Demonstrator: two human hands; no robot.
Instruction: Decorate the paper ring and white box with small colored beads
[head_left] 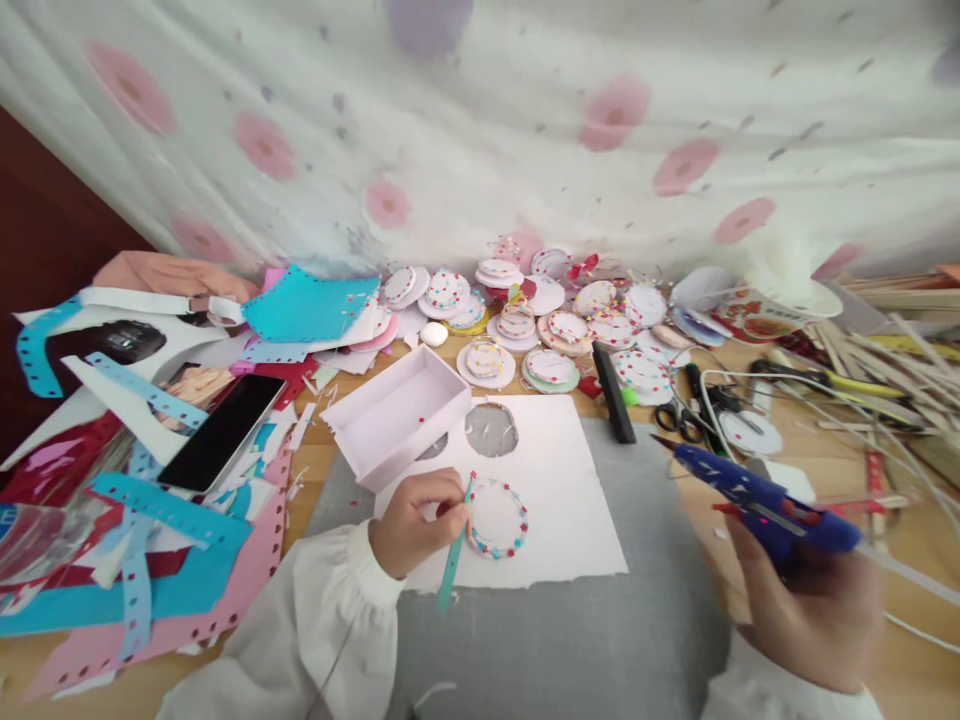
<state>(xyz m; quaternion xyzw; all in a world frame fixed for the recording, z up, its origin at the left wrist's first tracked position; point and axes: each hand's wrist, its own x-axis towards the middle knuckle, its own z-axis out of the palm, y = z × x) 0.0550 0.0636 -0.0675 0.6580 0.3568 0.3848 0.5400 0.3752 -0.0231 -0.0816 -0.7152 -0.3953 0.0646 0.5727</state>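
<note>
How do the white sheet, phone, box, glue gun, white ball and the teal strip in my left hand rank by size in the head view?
1. White sheet
2. Box and glue gun: unsure, the gun looks nearer the camera
3. Phone
4. Teal strip
5. White ball

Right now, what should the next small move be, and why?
Probably bring the glue gun closer to the teal strip: the left hand pinches that strip at the edge of the beaded ring, while the right hand holds the gun off to the right.
</note>
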